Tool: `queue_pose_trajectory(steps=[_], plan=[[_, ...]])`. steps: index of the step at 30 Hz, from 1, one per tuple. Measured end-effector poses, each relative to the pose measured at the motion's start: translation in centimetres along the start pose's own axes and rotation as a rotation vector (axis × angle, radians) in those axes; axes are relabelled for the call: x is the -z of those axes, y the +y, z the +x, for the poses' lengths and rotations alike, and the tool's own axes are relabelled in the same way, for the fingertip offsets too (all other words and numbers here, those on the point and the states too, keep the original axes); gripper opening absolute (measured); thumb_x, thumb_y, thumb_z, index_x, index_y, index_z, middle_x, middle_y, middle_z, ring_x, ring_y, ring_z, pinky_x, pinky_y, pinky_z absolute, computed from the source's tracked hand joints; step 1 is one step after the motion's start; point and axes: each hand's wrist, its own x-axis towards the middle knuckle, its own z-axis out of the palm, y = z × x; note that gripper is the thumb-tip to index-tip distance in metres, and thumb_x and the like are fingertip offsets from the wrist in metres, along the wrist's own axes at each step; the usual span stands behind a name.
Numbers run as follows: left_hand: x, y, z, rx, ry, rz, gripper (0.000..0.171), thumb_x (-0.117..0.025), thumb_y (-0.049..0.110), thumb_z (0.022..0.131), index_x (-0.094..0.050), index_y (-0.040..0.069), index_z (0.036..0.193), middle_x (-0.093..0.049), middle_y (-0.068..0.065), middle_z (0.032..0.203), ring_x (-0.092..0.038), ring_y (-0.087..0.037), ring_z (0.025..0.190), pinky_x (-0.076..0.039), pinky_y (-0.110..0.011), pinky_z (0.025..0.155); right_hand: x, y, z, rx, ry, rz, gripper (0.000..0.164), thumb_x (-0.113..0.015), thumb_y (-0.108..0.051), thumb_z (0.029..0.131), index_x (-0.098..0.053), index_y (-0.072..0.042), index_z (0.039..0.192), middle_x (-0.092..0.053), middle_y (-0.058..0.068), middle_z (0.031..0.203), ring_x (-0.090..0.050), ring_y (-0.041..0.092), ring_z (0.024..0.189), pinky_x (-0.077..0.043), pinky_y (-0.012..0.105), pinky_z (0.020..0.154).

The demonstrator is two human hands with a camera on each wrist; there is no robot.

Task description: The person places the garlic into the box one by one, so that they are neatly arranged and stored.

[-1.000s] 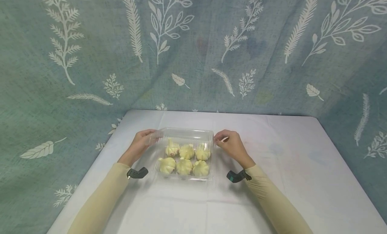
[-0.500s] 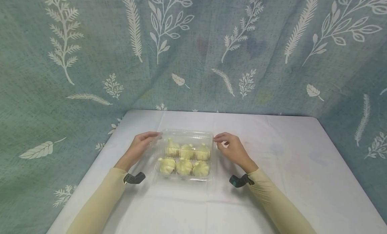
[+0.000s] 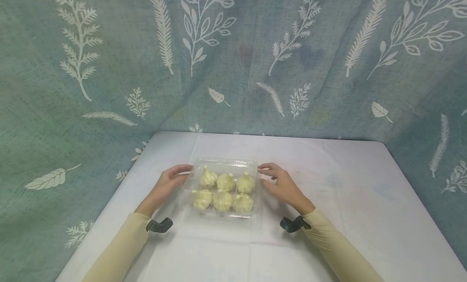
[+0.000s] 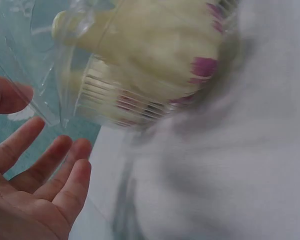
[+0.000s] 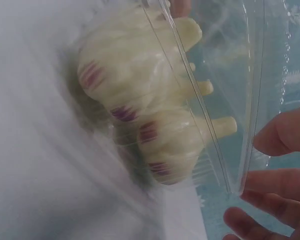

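A clear plastic clamshell box holds several pale garlic bulbs [image 3: 226, 182] in two rows, some marked with purple. Its hinged lid [image 3: 230, 162] lies low over the bulbs, and a narrow gap between lid and tray [image 4: 120, 120] shows in both wrist views. My left hand [image 3: 168, 184] pinches the lid's left edge between thumb and index fingertip, its other fingers loosely spread. At the opposite side, my right hand [image 3: 284, 185] grips the lid's rim, thumb [image 5: 282, 135] on one face and fingers beneath. The bulbs' stems rise toward the lid.
A white cloth covers the table [image 3: 233, 249] under the box. Behind and to both sides hangs a blue-green curtain [image 3: 233, 63] printed with white leaves. Each wrist wears a small dark camera [image 3: 159, 225].
The lid has swung down toward me over the front row of bulbs. Both hands have come lower and nearer with it, while the tray has stayed in place.
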Motion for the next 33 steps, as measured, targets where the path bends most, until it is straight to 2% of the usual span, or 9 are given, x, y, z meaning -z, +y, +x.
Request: queue_pose_trajectory(steps=[4, 6, 10, 11, 13, 17, 20, 27, 33], plan=[[-0.2, -0.2, -0.4, 0.002, 0.003, 0.009, 0.048, -0.063, 0.031, 0.103, -0.056, 0.010, 0.145, -0.055, -0.015, 0.153, -0.052, -0.035, 0.142, -0.049, -0.013, 0.101, -0.3, 0.0, -0.5, 0.024, -0.019, 0.008, 0.045, -0.065, -0.015, 0.095, -0.064, 0.002, 0.137, -0.059, 0.011, 0.148, -0.059, 0.036, 0.135, -0.059, 0.051, 0.098], [-0.2, -0.4, -0.6, 0.003, 0.003, 0.010, 0.048, -0.064, 0.031, 0.103, -0.056, 0.010, 0.145, -0.055, -0.015, 0.152, -0.054, -0.034, 0.140, -0.049, -0.012, 0.101, -0.4, -0.1, -0.7, 0.026, -0.027, 0.018, 0.047, -0.065, -0.014, 0.095, -0.062, 0.002, 0.139, -0.057, 0.012, 0.150, -0.058, 0.037, 0.134, -0.059, 0.051, 0.098], [-0.2, -0.8, -0.9, 0.002, -0.012, -0.001, 0.049, -0.065, 0.031, 0.103, -0.055, 0.009, 0.146, -0.055, -0.016, 0.152, -0.064, -0.019, 0.130, -0.051, -0.011, 0.100, -0.7, -0.3, -1.5, 0.004, -0.044, 0.052, 0.051, -0.066, -0.013, 0.095, -0.058, 0.002, 0.144, -0.051, 0.013, 0.155, -0.061, 0.036, 0.129, -0.059, 0.049, 0.098], [-0.2, -0.8, -1.0, 0.002, -0.015, -0.002, 0.049, -0.064, 0.030, 0.103, -0.055, 0.009, 0.146, -0.055, -0.016, 0.152, -0.064, -0.020, 0.131, -0.051, -0.011, 0.100, -0.7, -0.3, -1.6, 0.001, -0.049, 0.056, 0.053, -0.066, -0.012, 0.095, -0.057, 0.002, 0.145, -0.049, 0.014, 0.156, -0.061, 0.036, 0.127, -0.060, 0.049, 0.098], [-0.3, -0.8, -1.2, -0.002, -0.021, -0.005, 0.049, -0.064, 0.029, 0.103, -0.054, 0.008, 0.147, -0.054, -0.018, 0.153, -0.065, -0.023, 0.130, -0.052, -0.011, 0.100, -0.9, -0.4, -2.0, 0.000, -0.059, 0.064, 0.056, -0.066, -0.011, 0.094, -0.053, 0.002, 0.148, -0.046, 0.016, 0.158, -0.062, 0.036, 0.125, -0.060, 0.049, 0.096], [-0.4, -0.8, -1.3, 0.002, -0.014, 0.022, 0.050, -0.063, 0.029, 0.103, -0.053, 0.008, 0.147, -0.054, -0.019, 0.152, -0.058, -0.041, 0.137, -0.052, -0.010, 0.099, -0.9, -0.6, -2.5, -0.015, -0.088, 0.092, 0.063, -0.067, -0.011, 0.095, -0.045, 0.001, 0.153, -0.040, 0.018, 0.161, -0.062, 0.037, 0.125, -0.061, 0.051, 0.096], [-0.4, -0.8, -1.4, 0.002, -0.013, 0.037, 0.050, -0.063, 0.028, 0.103, -0.052, 0.007, 0.148, -0.055, -0.021, 0.151, -0.058, -0.043, 0.136, -0.053, -0.014, 0.100, -0.9, -0.6, -2.8, -0.032, -0.121, 0.122, 0.070, -0.067, -0.013, 0.097, -0.037, 0.000, 0.158, -0.033, 0.017, 0.165, -0.061, 0.037, 0.128, -0.060, 0.052, 0.099], [-0.3, -0.9, -2.2, 0.009, -0.025, 0.034, 0.051, -0.063, 0.030, 0.103, -0.052, 0.008, 0.148, -0.056, -0.020, 0.150, -0.061, -0.040, 0.133, -0.054, -0.016, 0.101, -0.9, -0.6, -3.8, -0.024, -0.203, 0.190, 0.083, -0.069, -0.016, 0.095, -0.023, 0.001, 0.163, -0.013, 0.018, 0.172, -0.056, 0.039, 0.133, -0.058, 0.057, 0.103], [-0.2, -1.3, -3.1, -0.023, -0.052, 0.018, 0.049, -0.061, 0.025, 0.104, -0.051, 0.006, 0.149, -0.056, -0.023, 0.149, -0.065, -0.034, 0.129, -0.054, -0.015, 0.101, -0.8, -0.7, -4.2, 0.005, -0.248, 0.218, 0.094, -0.072, -0.018, 0.093, -0.014, 0.000, 0.165, -0.003, 0.017, 0.174, -0.052, 0.039, 0.137, -0.056, 0.057, 0.104]])
